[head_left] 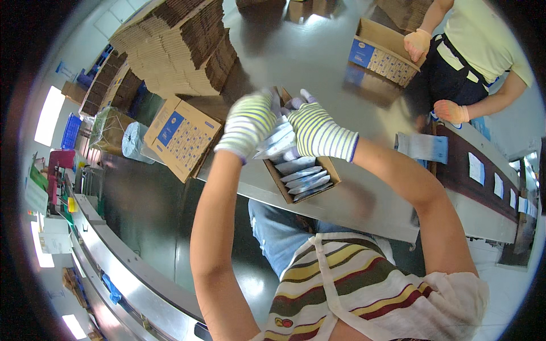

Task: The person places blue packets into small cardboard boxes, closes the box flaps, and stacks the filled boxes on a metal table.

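A small open cardboard carton (335, 177) stands at the near edge of the table, packed at its near end with flat white-and-blue packets (306, 176) set on edge. More packets (278, 139) lean at its far end, between my two gloved hands. My right hand (321, 131), in a striped glove, straddles them with thumb on the near side and fingers on the far side. My left hand (249, 122), in a matching glove, is blurred and curls over their left side; its fingertips are mostly hidden.
Left of my hands a larger printed carton (183, 136) leans by a tall stack of flattened cardboard (176, 51). Across the metal table (267, 40), a co-worker's gloved hand (418, 44) touches an open carton (384, 54). To the right, a dark conveyor belt (455, 153) carries spaced packets (476, 169).
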### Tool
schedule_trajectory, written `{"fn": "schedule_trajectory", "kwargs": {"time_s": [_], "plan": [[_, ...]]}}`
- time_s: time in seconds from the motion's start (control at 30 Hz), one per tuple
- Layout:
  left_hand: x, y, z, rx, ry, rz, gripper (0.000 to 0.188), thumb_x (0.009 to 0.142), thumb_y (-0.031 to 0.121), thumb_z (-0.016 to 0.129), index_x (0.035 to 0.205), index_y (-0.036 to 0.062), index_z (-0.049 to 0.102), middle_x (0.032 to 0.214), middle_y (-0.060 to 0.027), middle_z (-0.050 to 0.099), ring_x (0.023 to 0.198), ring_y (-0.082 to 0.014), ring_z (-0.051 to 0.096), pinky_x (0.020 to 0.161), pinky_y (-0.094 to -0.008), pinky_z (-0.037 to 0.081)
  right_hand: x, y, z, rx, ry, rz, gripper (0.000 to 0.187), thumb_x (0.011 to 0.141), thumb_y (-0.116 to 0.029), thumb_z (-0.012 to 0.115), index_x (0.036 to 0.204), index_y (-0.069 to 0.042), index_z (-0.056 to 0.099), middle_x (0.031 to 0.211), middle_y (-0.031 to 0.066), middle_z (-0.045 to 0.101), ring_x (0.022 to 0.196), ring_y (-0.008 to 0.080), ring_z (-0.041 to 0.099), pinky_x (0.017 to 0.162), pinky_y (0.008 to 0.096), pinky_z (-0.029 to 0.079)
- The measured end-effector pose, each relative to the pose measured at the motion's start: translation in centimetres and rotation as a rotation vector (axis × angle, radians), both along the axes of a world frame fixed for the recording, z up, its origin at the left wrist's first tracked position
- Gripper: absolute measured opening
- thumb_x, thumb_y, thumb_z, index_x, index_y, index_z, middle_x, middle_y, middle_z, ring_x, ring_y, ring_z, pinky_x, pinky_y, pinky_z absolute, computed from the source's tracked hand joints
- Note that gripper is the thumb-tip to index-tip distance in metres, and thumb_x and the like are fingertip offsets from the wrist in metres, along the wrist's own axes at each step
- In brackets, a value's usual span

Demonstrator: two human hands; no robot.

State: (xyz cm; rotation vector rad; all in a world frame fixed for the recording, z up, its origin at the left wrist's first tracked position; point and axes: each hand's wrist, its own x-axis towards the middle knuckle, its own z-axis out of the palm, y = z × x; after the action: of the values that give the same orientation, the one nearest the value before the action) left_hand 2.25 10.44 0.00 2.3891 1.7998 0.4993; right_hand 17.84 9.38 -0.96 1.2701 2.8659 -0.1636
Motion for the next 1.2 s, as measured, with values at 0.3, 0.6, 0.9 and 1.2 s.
{"fn": "schedule_trajectory", "kwargs": {"time_s": [0.3,0.6,0.9,1.2], "plan": [[4.2,4.8,-4.6,-0.530,0.499,-0.301,0.028,0.088,0.026,0.048,0.098,0.0096,0.069,0.104,-0.0162,0.065,0.094,-0.0333,0.062,0.082,-0.0409,0.049,4.1,-11.3,-1.8,0.000,0.256,0.339,0.054,0.077,-0.043,0.064,0.117,-0.007,0.054,0.084,0.0143,0.059,0.081,0.0300,0.060,0.067,0.0434,0.049],[6.5,-1.7,-1.9,-0.522,0.439,-0.333,0.037,0.089,0.032,0.044,0.097,0.0024,0.064,0.100,-0.0197,0.064,0.097,-0.0341,0.060,0.084,-0.0411,0.047,3.7,-11.4,-4.9,0.312,0.583,0.311,0.027,0.081,-0.020,0.050,0.104,-0.008,0.057,0.098,0.0107,0.059,0.090,0.0260,0.058,0.076,0.0399,0.048],[5.1,-6.4,-4.7,-0.103,0.332,-0.265,0.040,0.083,0.032,0.055,0.109,0.0016,0.056,0.111,-0.0152,0.058,0.104,-0.0298,0.055,0.094,-0.0424,0.040,17.9,-8.1,-3.4,0.094,0.579,-0.034,0.033,0.080,-0.029,0.063,0.103,-0.005,0.058,0.097,0.0153,0.061,0.091,0.0336,0.059,0.078,0.0425,0.049],[5.2,-6.5,-3.6,-0.177,0.324,-0.231,0.040,0.082,0.031,0.056,0.108,0.0004,0.058,0.110,-0.0165,0.059,0.105,-0.0312,0.055,0.093,-0.0408,0.041,39.3,2.3,-6.4,-0.403,0.091,-0.466,0.044,0.076,-0.011,0.065,0.117,-0.002,0.052,0.101,0.0158,0.064,0.095,0.0285,0.062,0.083,0.0358,0.049]]}}
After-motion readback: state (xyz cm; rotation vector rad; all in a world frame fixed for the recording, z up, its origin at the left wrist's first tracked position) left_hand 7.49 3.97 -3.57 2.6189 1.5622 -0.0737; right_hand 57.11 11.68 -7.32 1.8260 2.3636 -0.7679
